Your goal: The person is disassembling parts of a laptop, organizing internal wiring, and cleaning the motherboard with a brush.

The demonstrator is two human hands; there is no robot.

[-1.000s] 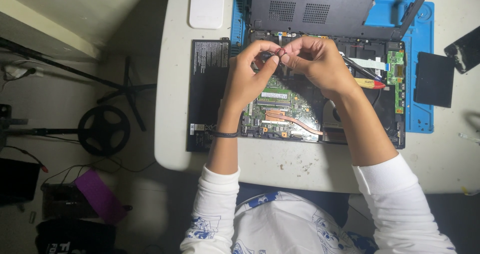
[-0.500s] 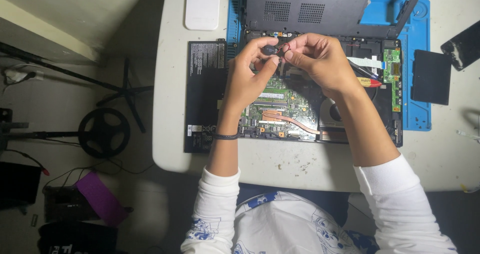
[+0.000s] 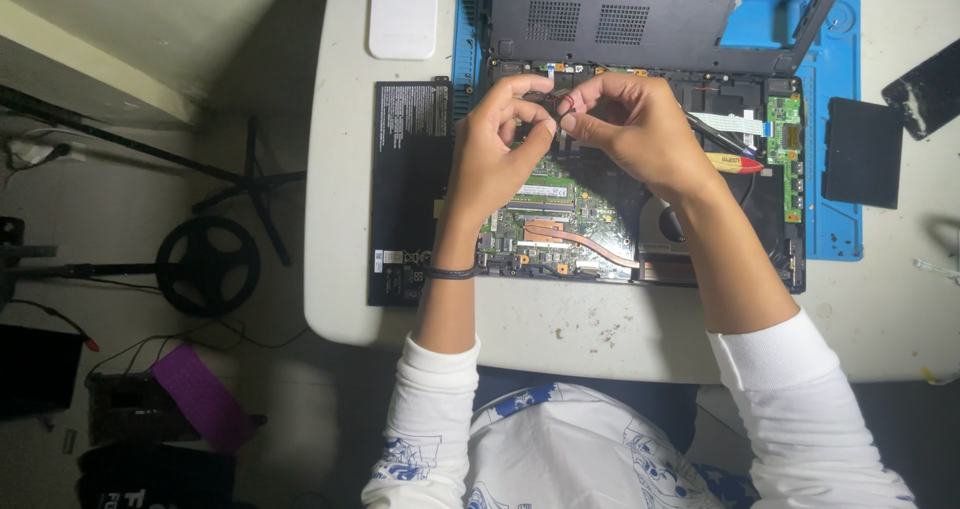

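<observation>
An opened laptop (image 3: 600, 219) lies on the white table (image 3: 560, 334) with its green circuit board and copper heat pipe (image 3: 585, 241) exposed. My left hand (image 3: 495, 154) and my right hand (image 3: 635, 129) meet above its upper middle. Both pinch a small dark part with thin red and black wires (image 3: 560, 104) between the fingertips. A red-handled screwdriver (image 3: 735, 162) lies across the laptop just right of my right hand. A black band circles my left wrist.
The removed bottom cover (image 3: 620, 14) leans at the back on a blue work mat (image 3: 835, 119). A black battery (image 3: 410, 189) lies left of the laptop, a white box (image 3: 403, 11) behind it, dark flat pieces (image 3: 862, 151) on the right. Stands and cables occupy the floor at left.
Both hands stay together over the laptop, fingers shifting slightly on the small wired part. The view has drifted a little.
</observation>
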